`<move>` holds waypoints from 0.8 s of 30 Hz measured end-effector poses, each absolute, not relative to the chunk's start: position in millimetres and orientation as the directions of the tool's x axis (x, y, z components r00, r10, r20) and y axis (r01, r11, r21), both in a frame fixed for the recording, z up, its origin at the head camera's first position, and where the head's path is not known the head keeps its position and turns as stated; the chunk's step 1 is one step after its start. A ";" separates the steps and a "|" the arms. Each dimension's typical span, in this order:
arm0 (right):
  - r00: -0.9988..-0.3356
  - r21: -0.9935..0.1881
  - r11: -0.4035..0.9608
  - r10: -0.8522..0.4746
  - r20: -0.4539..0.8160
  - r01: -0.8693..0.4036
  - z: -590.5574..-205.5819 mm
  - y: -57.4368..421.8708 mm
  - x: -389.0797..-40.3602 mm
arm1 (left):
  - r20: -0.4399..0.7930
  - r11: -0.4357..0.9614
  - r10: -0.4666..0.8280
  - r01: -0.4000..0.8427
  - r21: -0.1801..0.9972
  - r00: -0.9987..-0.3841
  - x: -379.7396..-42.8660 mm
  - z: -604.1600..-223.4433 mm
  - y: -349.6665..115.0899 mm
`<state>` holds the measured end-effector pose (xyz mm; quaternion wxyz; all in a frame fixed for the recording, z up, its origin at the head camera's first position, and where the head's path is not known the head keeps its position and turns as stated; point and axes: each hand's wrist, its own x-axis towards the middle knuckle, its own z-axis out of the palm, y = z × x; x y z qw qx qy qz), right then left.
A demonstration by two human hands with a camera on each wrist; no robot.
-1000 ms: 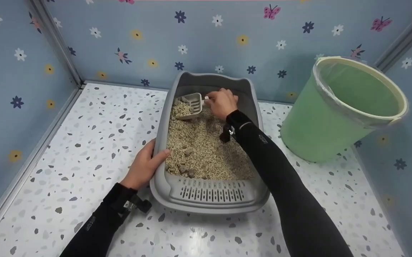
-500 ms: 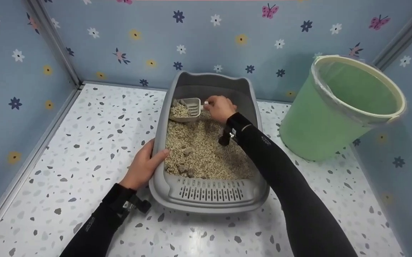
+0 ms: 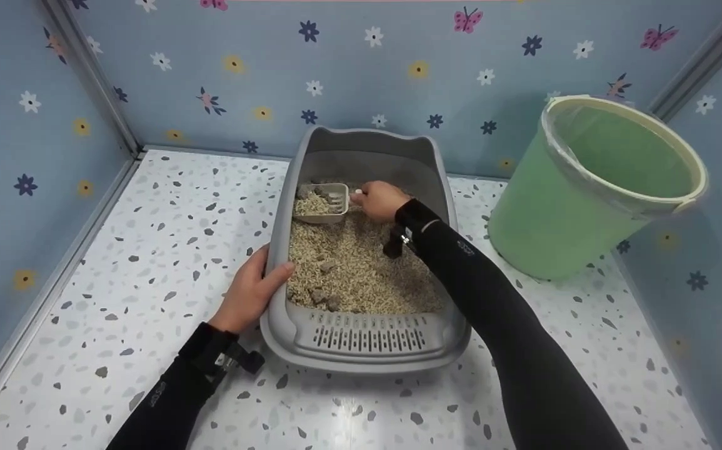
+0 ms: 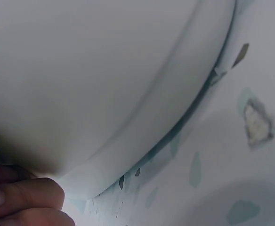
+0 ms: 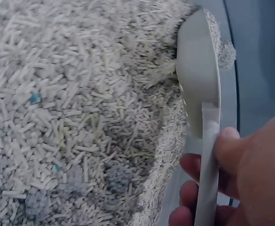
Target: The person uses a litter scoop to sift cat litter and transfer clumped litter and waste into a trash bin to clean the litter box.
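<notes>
A slotted litter scoop (image 3: 322,203) carries pale litter pellets and grey clumps at the back left of the grey litter box (image 3: 370,359). My right hand (image 3: 381,201) grips the scoop's handle, with fingers and thumb wrapped round it in the right wrist view. In that view the scoop (image 5: 198,61) shows its side and pellets trickle below its slots onto the litter (image 5: 81,94). My left hand (image 3: 251,290) holds the box's left wall, thumb over the rim and fingers outside. Its fingers (image 4: 29,197) show against the box's outer wall (image 4: 104,70) in the left wrist view.
A green bin (image 3: 542,219) with a clear liner over its rim stands right of the box. Patterned blue panels (image 3: 361,62) enclose the speckled floor (image 3: 148,250). More grey clumps (image 3: 323,297) lie in the litter near the box's front.
My right hand has drawn the scoop slightly toward me and brought it from tilted to about level, with litter and clumps in it. My left hand stays on the box's rim.
</notes>
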<state>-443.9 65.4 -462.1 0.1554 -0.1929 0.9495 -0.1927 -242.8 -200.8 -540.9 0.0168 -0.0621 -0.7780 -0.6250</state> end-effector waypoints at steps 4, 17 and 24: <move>-0.881 -0.454 0.842 -0.420 -0.215 -0.291 -468.3 71.2 -460.9 | 0.111 0.215 0.073 0.124 0.969 -0.991 -242.6 -541.1 -200.7; -0.947 -0.627 0.767 -0.285 -0.149 -0.133 -423.8 89.9 -411.2 | 0.100 0.201 0.080 0.114 0.973 -0.992 -242.4 -539.1 -202.7; -0.964 -0.501 0.835 -0.266 -0.006 -0.227 -405.0 105.8 -386.1 | 0.097 0.173 0.088 0.111 0.979 -0.991 -243.0 -542.5 -201.3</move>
